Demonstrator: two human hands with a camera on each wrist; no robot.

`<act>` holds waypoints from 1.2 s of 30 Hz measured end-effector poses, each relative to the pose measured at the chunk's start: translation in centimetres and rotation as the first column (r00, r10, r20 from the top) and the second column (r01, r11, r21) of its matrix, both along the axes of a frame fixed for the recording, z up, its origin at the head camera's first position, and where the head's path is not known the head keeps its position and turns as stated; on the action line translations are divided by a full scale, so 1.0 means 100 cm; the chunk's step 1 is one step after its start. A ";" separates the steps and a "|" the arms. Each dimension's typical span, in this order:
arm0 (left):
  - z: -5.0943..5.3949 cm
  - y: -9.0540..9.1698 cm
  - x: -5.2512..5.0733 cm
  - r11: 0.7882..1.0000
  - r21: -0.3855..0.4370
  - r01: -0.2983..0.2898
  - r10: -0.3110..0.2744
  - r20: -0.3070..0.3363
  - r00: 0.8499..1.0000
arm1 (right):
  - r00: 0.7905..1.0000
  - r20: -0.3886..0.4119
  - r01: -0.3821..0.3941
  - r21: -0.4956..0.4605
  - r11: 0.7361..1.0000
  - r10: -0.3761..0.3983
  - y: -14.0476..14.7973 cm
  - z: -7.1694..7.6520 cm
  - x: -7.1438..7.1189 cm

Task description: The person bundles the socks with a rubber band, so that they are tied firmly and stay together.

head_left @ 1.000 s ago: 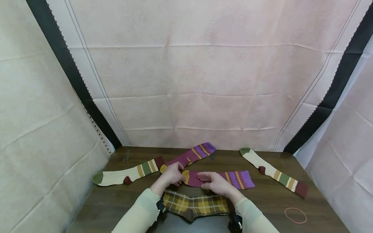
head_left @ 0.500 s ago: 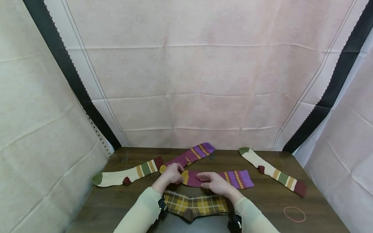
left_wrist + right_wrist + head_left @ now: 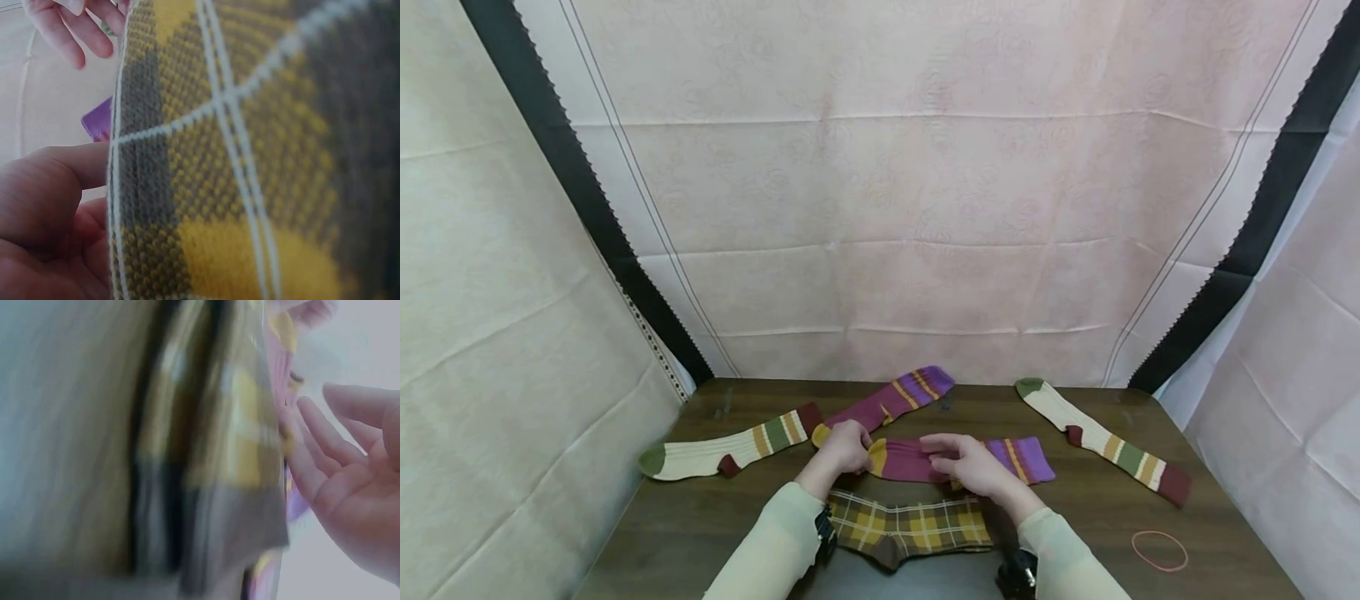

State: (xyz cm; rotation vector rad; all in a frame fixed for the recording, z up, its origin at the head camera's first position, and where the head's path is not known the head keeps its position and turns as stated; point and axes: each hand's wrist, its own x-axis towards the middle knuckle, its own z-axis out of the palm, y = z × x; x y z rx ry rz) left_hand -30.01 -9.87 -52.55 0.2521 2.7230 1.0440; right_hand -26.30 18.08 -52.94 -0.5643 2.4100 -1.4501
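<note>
A purple sock (image 3: 910, 461) with a yellow toe and stripes lies across the middle of the table. My right hand (image 3: 966, 462) rests over its middle, fingers loosely bent; the right wrist view shows that hand (image 3: 359, 469) with fingers spread apart. My left hand (image 3: 845, 450) is beside the yellow toe, fingers pointing down, their tips hidden. In the left wrist view, plaid cloth covers part of the left hand (image 3: 44, 212). Behind it a matching purple sock (image 3: 898, 400) lies slanted. Yellow-and-brown plaid socks (image 3: 910, 527) lie nearest, below both wrists, layered in the right wrist view.
A cream sock (image 3: 700, 457) with green toe and striped cuff lies at left, and its match (image 3: 1097, 437) slants at right. A pink rubber band (image 3: 1160, 552) lies at front right. Pale cloth walls (image 3: 917, 208) stand behind and beside the brown table (image 3: 715, 533).
My right hand has slid rightward along the near purple sock and lifted slightly, baring more of its middle. The left hand stays almost in place beside the toe.
</note>
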 end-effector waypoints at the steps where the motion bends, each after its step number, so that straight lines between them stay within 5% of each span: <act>1: 0.001 0.000 0.001 1.000 -0.003 0.001 -0.001 -0.005 1.000 | 1.000 -0.006 0.018 -0.013 1.000 -0.018 0.005 0.000 0.000; 6: 0.004 0.001 0.005 1.000 -0.005 0.000 0.000 -0.015 1.000 | 0.982 -0.023 0.186 -0.091 0.978 -0.189 0.039 -0.004 0.002; 11: 0.002 0.001 0.006 1.000 -0.007 -0.010 0.009 -0.018 1.000 | 0.918 -0.110 0.380 -0.041 0.924 -0.382 0.080 -0.005 0.007; 17: 0.002 0.002 0.006 1.000 -0.001 -0.015 0.015 -0.016 1.000 | 0.853 -0.224 0.499 0.089 0.862 -0.471 0.121 -0.004 0.014; 21: 0.001 0.001 0.006 1.000 0.005 -0.016 0.016 -0.011 1.000 | 0.859 -0.203 0.502 0.158 0.851 -0.469 0.139 -0.004 0.017; 30: 0.005 -0.001 0.007 1.000 0.017 -0.023 0.023 0.003 1.000 | 0.892 -0.094 0.453 0.184 0.872 -0.443 0.153 -0.011 0.017; 36: 0.002 0.000 0.007 0.999 0.040 -0.029 0.029 -0.001 1.000 | 0.874 -0.117 0.486 0.214 0.847 -0.472 0.149 -0.017 0.015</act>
